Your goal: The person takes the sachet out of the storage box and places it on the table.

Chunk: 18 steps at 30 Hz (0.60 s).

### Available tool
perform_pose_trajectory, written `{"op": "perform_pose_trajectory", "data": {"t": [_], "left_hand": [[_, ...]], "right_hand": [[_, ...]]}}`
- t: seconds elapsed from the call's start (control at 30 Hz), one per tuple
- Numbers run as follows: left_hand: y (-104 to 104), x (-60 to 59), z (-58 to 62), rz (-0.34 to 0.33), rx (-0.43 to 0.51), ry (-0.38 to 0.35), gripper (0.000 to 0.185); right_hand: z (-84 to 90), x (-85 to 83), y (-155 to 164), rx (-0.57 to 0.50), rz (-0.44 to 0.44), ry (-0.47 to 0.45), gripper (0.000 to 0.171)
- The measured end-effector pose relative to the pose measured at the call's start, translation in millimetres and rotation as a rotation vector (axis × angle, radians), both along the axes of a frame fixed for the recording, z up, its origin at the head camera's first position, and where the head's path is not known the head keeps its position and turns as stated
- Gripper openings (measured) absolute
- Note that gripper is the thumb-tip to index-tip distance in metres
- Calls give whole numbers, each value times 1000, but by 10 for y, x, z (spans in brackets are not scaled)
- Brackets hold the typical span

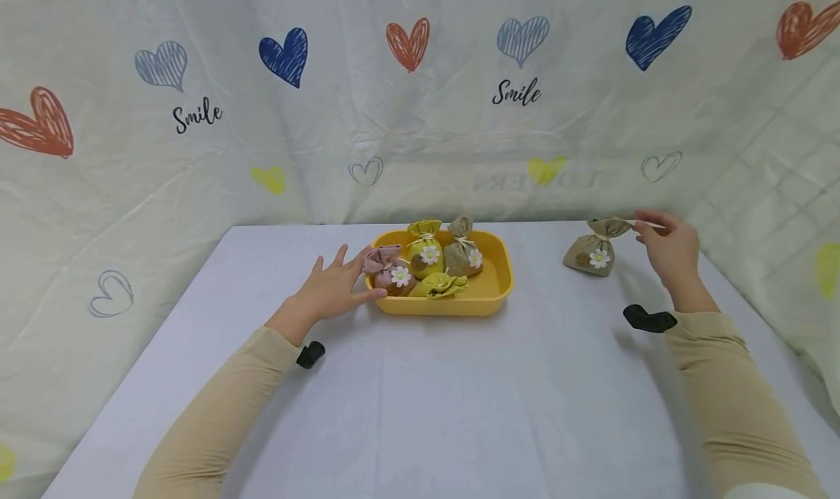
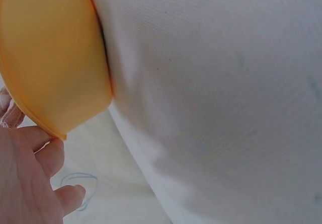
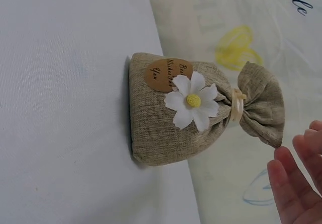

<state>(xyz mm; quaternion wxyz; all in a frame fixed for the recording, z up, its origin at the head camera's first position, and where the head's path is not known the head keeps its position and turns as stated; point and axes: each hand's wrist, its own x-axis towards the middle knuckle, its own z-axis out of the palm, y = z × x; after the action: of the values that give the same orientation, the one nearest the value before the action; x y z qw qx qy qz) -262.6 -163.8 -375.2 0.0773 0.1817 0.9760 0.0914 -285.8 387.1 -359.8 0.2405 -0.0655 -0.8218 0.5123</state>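
My left hand (image 1: 336,286) lies flat and open on the white table, fingers spread, touching the left end of a yellow tray (image 1: 453,308). The left wrist view shows the fingers (image 2: 35,178) against the tray's outer wall (image 2: 50,58). In the tray are a pink sachet (image 1: 391,271), a yellow one (image 1: 425,251), a burlap one (image 1: 462,249) and a yellow-green one (image 1: 442,285) lying down. Another burlap sachet (image 1: 596,251) (image 3: 171,108) with a white flower stands alone at the right. My right hand (image 1: 659,238) hovers by its gathered top, fingertips (image 3: 294,183) relaxed and just clear of it.
The white table (image 1: 446,397) stretches toward me from the tray. A heart-printed cloth backdrop (image 1: 420,120) hangs behind and wraps round both sides, close behind the lone sachet. Black wrist mounts (image 1: 310,354) (image 1: 650,319) sit under both beige sleeves.
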Motion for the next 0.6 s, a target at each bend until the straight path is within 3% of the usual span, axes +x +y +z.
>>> {"op": "perform_pose_trajectory", "data": {"t": [0.3,0.6], "left_hand": [[6,2,5,-8,-3,7,102],[7,4,8,-3,-7,4,103]], "right_hand": [[128,52,-92,3,-7,70,22],[169,85,-209,-20,67,139,20]]}}
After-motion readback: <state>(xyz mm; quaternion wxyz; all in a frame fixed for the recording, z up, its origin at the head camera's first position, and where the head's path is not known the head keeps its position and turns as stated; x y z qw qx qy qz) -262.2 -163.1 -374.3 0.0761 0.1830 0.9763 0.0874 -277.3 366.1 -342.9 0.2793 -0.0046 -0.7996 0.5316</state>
